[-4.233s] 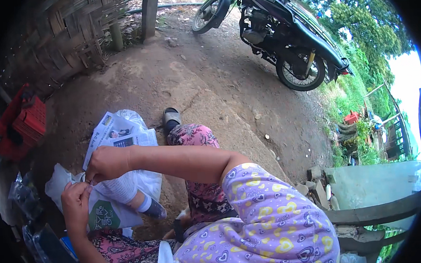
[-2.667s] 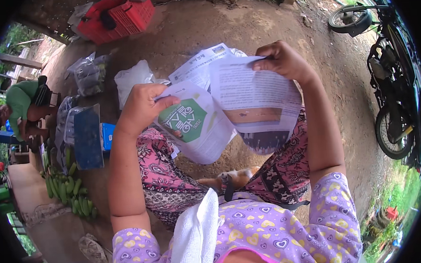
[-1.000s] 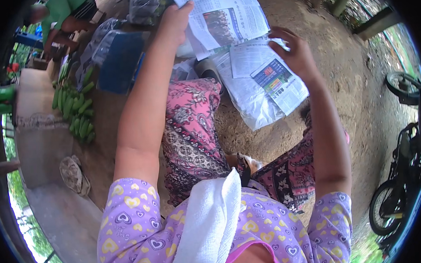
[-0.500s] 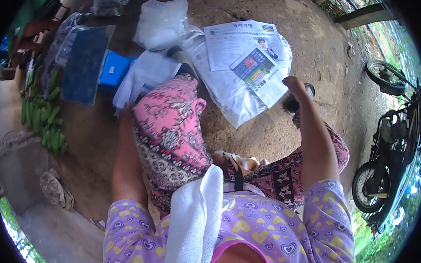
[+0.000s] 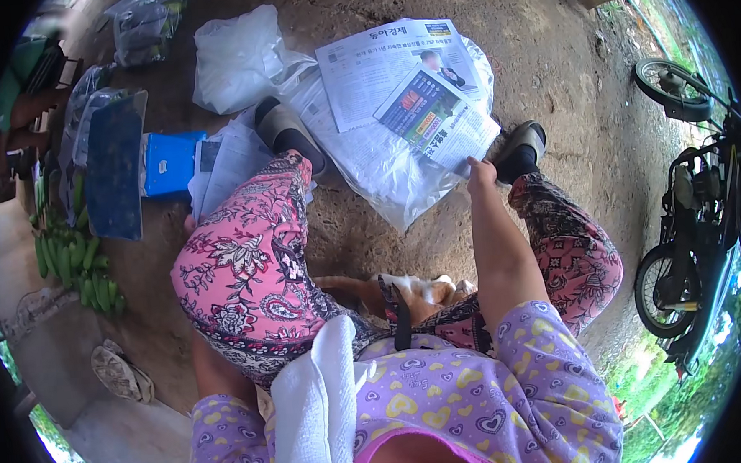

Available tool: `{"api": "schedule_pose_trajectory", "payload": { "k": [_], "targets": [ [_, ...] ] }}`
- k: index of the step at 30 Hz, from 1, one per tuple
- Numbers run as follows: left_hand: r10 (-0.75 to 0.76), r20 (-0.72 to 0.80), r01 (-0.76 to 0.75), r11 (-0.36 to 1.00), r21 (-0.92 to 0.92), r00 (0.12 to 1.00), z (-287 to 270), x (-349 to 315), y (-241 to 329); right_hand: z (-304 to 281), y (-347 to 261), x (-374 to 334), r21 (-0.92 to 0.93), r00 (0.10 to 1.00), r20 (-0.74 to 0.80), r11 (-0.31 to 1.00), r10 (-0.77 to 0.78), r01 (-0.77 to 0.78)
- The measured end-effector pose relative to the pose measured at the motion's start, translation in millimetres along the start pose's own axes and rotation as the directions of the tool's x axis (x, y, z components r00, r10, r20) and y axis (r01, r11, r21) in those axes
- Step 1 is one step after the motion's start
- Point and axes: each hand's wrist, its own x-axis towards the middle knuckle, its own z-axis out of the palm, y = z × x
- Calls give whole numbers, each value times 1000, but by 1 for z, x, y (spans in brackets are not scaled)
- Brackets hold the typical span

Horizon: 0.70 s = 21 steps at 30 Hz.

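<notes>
Relative to the frame from half a second ago, the right hand has moved from the right corner of the small rectangular newsprint sheet with a dark colour-printed panel to its lower corner. The left hand has dropped behind the knee of the pink-and-black patterned trousers; only a small part of it shows.

Governing relation: the small sheet lies up and to the left of the right hand. Its long axis runs diagonally from upper left to lower right, with the lower end toward the right hand. The right hand is the nearer of the two; the left hand is well apart, on the far side of the left knee.

Grip state, right: fingers gathered close together, fingertips at the sheet's lower edge. Whether the paper is pinched cannot be told. Grip state, left: mostly hidden; opening and hold cannot be told. The loose white printed paper sheets lie nearest to it, beside the bright blue box.

Location: the small sheet overlaps the lower right part of the large white newspaper page. Both rest on the translucent white plastic sheeting on the ground, between the feet.

Other differences: the left knee is swung farther outward, and more of the left grey sandal is exposed.
</notes>
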Motion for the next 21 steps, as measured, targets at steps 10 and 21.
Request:
{"api": "schedule_pose_trajectory", "payload": {
  "k": [10, 21],
  "targets": [
    [726, 181, -541, 633, -554, 663, -132, -98, 342, 55, -222, -92, 40, 758, 596, 953, -265, 302],
    [948, 284, -875, 258, -409, 146, -140, -268, 495, -14, -370, -300, 410, 427, 735, 847, -527, 339]
  ]
}}
